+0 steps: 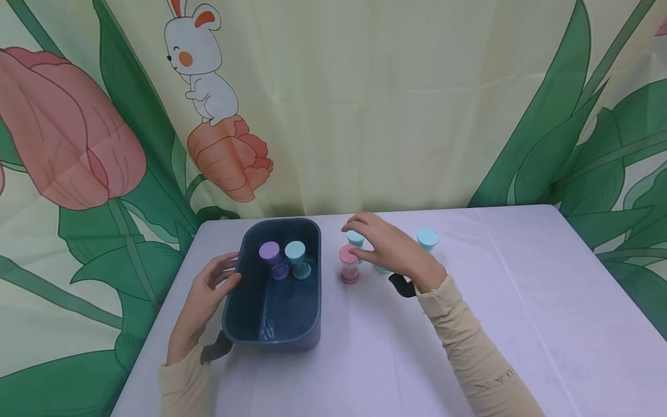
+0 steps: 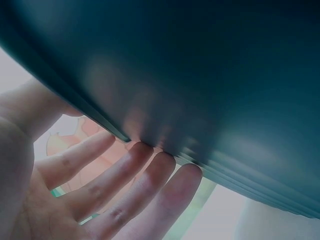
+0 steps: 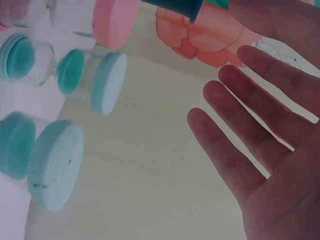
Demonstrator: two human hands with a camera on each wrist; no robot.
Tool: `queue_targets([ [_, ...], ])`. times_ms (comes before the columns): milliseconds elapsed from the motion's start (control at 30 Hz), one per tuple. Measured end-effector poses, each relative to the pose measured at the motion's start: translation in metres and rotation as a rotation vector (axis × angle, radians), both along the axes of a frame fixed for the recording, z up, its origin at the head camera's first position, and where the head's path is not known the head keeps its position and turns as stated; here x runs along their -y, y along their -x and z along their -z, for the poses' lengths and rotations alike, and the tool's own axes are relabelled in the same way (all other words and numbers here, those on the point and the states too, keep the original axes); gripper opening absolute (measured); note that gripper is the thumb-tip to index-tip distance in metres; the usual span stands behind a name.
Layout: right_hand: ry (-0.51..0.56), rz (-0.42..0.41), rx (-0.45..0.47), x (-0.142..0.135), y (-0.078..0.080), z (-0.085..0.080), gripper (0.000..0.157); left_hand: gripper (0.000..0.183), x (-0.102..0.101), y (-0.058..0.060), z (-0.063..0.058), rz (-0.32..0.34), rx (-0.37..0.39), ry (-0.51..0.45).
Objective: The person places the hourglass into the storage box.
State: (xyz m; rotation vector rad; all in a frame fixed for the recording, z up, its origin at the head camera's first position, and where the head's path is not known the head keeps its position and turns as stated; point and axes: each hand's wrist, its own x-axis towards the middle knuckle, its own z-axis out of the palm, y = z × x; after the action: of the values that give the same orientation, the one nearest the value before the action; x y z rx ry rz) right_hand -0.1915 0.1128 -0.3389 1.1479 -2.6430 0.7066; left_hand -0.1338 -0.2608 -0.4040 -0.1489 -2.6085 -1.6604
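The bin (image 1: 276,318) stands on the left part of the worktop (image 1: 443,359), its length running from near to far. In the bin's far half stand two sand timers side by side, the left timer (image 1: 270,252) close to the right timer (image 1: 295,251). The left hand (image 1: 203,292) is at the bin's left side, fingertips against its outer wall. Right of the bin, on the worktop, stands the near timer (image 1: 349,260); just behind it, slightly right, is the far timer (image 1: 355,238). Right of these is the half-hidden timer (image 1: 382,269), and farther right, the outermost timer (image 1: 427,238). The right hand (image 1: 393,246) is above this group. Behind the worktop's far edge hangs the curtain (image 1: 375,116).
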Motion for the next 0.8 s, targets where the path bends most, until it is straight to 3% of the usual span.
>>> queue_targets([
  [800,0.035,0.09,0.066,-0.04,0.002,0.022,0.041,0.05,0.001,0.001,0.001,-0.004,0.003,0.001],
])
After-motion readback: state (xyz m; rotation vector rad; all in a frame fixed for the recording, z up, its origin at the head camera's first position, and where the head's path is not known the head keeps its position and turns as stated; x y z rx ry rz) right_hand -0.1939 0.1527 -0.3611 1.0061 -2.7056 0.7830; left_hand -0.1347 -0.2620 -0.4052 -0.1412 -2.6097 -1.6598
